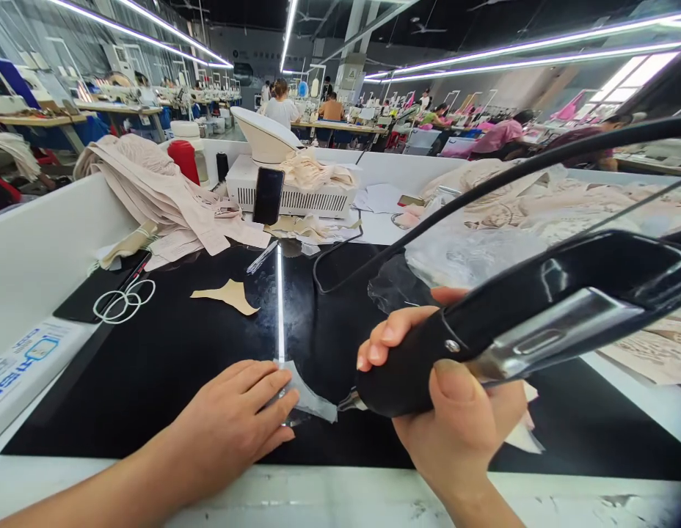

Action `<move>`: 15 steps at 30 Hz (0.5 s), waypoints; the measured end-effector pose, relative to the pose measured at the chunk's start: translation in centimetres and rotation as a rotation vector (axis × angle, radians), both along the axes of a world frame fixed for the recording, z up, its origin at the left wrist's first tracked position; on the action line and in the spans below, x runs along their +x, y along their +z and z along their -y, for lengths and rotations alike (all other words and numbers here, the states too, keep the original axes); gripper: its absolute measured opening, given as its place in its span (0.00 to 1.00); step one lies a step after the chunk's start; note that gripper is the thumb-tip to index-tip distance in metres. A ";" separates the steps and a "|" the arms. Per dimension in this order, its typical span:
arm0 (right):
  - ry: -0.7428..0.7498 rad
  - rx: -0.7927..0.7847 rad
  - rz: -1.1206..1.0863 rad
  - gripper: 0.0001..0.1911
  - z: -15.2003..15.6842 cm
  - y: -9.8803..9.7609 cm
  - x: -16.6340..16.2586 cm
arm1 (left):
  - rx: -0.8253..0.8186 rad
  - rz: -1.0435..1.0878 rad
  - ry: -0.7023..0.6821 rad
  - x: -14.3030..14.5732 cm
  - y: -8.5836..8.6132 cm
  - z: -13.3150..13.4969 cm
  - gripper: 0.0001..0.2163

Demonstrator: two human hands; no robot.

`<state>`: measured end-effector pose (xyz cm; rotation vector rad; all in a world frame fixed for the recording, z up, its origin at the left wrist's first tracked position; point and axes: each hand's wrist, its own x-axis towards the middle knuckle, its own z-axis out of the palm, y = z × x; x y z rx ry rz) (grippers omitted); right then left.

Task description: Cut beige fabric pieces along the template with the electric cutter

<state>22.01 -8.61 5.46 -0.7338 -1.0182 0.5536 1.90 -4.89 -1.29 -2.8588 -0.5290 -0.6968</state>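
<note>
My right hand (456, 425) is wrapped round a black corded hand tool (406, 359) with a silver lever and a short metal tip. That tip points left and meets, or nearly meets, the right end of a small curved pale piece (312, 400). Over the left part of the same piece lies my left hand (235, 411), fingers stretched out and flat, pressing it to the black mat (169, 396). What lies under my fingers is hidden. Further back on the mat rests a curved tan piece (227, 295).
A black cable (494, 176) arches from the right across the mat. Beige fabric stacks (147, 191) stand at back left, with a phone (268, 196) by a white vented box (296, 196). Clear plastic (456, 257) and more fabric lie right. White cord (124, 302) lies left.
</note>
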 end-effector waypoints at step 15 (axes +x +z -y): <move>0.094 0.020 -0.003 0.17 -0.1 -1.2 -1.2 | -0.156 -0.046 -0.117 1.9 0.7 0.4 0.13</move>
